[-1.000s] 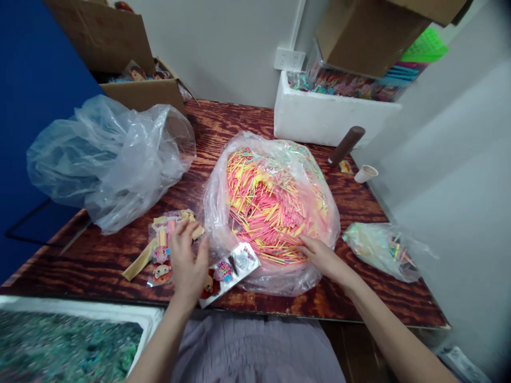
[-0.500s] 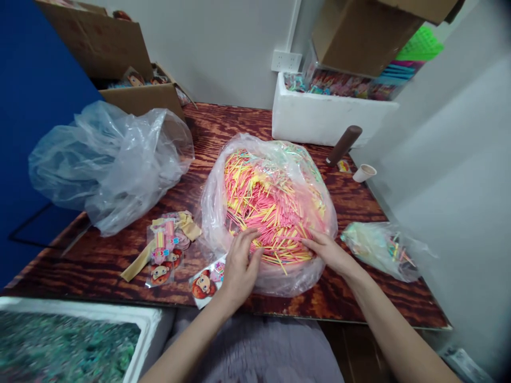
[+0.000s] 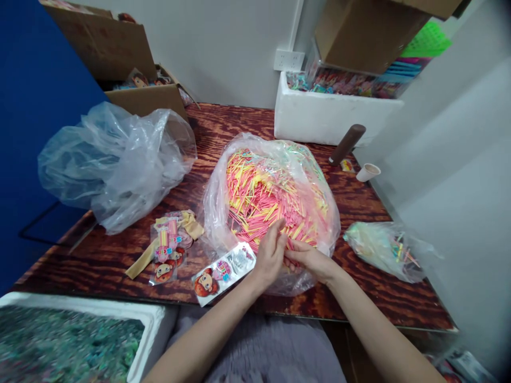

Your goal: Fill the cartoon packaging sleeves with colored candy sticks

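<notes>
A clear plastic bag lies open on the table, heaped with thin pink and yellow sticks. At its front edge my two hands meet. My right hand is closed round a small bunch of pink sticks. My left hand is cupped against the same bunch, its fingers together and pointing up; part of the bunch is hidden between the hands. Left of my left wrist lies a white printed packet with a cartoon head on it.
Filled small packets lie to the left, below a crumpled clear bag. On the right are a smaller bag, a paper cup and a brown cylinder. Foam boxes and a cardboard box stand around.
My hands have come together from the two sides of the heap, now with a bunch of pink sticks between them. The white packet, partly covered before, shows in full.
</notes>
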The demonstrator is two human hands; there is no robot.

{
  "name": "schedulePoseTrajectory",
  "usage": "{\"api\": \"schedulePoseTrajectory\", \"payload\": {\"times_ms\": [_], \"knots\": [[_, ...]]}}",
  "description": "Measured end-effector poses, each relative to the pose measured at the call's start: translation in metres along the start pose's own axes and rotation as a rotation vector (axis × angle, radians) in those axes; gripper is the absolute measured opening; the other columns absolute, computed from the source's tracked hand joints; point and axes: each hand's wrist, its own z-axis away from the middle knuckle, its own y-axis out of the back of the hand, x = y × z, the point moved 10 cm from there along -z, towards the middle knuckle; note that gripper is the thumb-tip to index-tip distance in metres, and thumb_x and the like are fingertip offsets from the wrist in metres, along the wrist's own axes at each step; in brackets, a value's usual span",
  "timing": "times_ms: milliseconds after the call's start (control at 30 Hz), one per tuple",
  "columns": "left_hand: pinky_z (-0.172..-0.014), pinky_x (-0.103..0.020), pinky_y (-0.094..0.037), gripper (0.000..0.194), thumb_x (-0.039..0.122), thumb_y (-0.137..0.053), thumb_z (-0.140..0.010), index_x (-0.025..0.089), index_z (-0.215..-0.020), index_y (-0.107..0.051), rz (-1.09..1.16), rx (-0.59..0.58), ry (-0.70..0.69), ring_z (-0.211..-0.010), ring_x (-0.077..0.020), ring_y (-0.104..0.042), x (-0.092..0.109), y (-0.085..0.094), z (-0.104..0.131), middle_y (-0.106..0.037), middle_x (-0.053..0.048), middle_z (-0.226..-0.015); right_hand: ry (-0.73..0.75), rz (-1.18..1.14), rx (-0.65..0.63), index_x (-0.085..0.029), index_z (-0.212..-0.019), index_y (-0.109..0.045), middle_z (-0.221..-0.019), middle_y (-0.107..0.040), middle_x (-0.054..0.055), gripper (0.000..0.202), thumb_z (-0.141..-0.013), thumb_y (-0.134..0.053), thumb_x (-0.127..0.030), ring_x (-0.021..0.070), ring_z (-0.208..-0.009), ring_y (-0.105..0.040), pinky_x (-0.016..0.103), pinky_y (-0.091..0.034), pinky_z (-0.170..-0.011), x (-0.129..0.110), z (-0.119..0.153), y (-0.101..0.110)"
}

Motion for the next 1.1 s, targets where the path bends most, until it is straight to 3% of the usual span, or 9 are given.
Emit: {"api": "schedulePoseTrajectory", "payload": {"times_ms": [200, 333, 400, 500, 600, 667, 800, 1100], "knots": [[-0.106, -0.039, -0.04, 0.038, 0.031, -0.042, -0.098, 0.02, -0.132, -0.051, -0.166, -0.151, -0.058, -0.123, -0.0219, -0.054, 0.006, -0.017, 0.005, -0.059, -0.01, -0.132, 0.091, 0.142, 0.029, -0.018, -0.072, -0.057, -0.06, -0.054, -0.005, 0.04, -0.069, -0.076, -0.053, 0.01, -0.053, -0.048, 0.024, -0.038, -0.053, -0.009, -0.005, 0.012], [-0.111, -0.038, -0.035, 0.041, 0.03, -0.042, -0.098, 0.02, -0.137, -0.047, -0.227, -0.16, -0.103, -0.13, -0.0212, -0.047, 0.017, -0.008, 0.011, -0.053, -0.01, -0.139, 0.16, 0.256, 0.025, -0.018, -0.068, -0.059, -0.061, -0.055, -0.004, 0.031, -0.073, -0.073, -0.045, 0.0116, -0.057, -0.049, 0.025, -0.039, -0.055, -0.015, -0.003, 0.008], [-0.113, -0.037, -0.032, 0.041, 0.029, -0.042, -0.098, 0.022, -0.138, -0.046, -0.243, -0.107, -0.122, -0.133, -0.0203, -0.044, 0.025, 0.013, 0.019, -0.051, -0.009, -0.141, 0.224, 0.217, 0.093, -0.019, -0.073, -0.06, -0.064, -0.057, -0.004, 0.026, -0.076, -0.07, -0.042, 0.0127, -0.059, -0.052, 0.026, -0.042, -0.058, -0.024, 0.002, 0.007], [-0.106, -0.037, -0.038, 0.032, 0.028, -0.042, -0.098, 0.022, -0.126, -0.055, -0.325, 0.089, -0.12, -0.123, -0.0209, -0.051, 0.031, 0.067, 0.037, -0.059, -0.008, -0.129, 0.352, 0.078, 0.196, -0.02, -0.087, -0.062, -0.074, -0.064, -0.001, 0.019, -0.083, -0.064, -0.039, 0.0157, -0.069, -0.059, 0.029, -0.047, -0.068, -0.042, 0.011, -0.008], [-0.091, -0.036, -0.044, 0.021, 0.028, -0.044, -0.097, 0.02, -0.103, -0.063, -0.524, 0.254, -0.067, -0.102, -0.022, -0.059, 0.019, 0.12, 0.059, -0.065, -0.007, -0.104, 0.508, -0.008, 0.18, -0.021, -0.091, -0.061, -0.08, -0.065, 0.0, 0.014, -0.091, -0.056, -0.035, 0.0169, -0.077, -0.061, 0.031, -0.047, -0.078, -0.053, 0.012, -0.05], [-0.087, -0.037, -0.044, 0.019, 0.029, -0.047, -0.096, 0.019, -0.099, -0.063, -0.679, 0.271, -0.029, -0.098, -0.0234, -0.058, 0.004, 0.138, 0.071, -0.065, -0.007, -0.099, 0.543, 0.072, 0.164, -0.021, -0.092, -0.061, -0.086, -0.064, 0.002, 0.014, -0.094, -0.052, -0.032, 0.0177, -0.084, -0.06, 0.031, -0.045, -0.082, -0.046, 0.004, -0.08], [-0.089, -0.039, -0.044, 0.026, 0.032, -0.051, -0.093, 0.02, -0.115, -0.058, -0.844, 0.197, 0.009, -0.102, -0.0261, -0.056, -0.02, 0.142, 0.083, -0.062, -0.009, -0.108, 0.638, 0.378, 0.203, -0.02, -0.088, -0.061, -0.088, -0.06, 0.004, 0.018, -0.096, -0.048, -0.03, 0.0197, -0.087, -0.055, 0.032, -0.041, -0.082, -0.03, -0.009, -0.11], [-0.084, -0.04, -0.044, 0.03, 0.037, -0.06, -0.088, 0.019, -0.112, -0.06, -0.939, 0.118, 0.023, -0.095, -0.0272, -0.056, -0.02, 0.136, 0.067, -0.061, -0.008, -0.1, 0.631, 0.251, 0.185, -0.023, -0.096, -0.064, -0.094, -0.064, 0.003, 0.017, -0.097, -0.048, -0.028, 0.0191, -0.092, -0.059, 0.03, -0.043, -0.085, -0.036, 0.0, -0.099]]}}
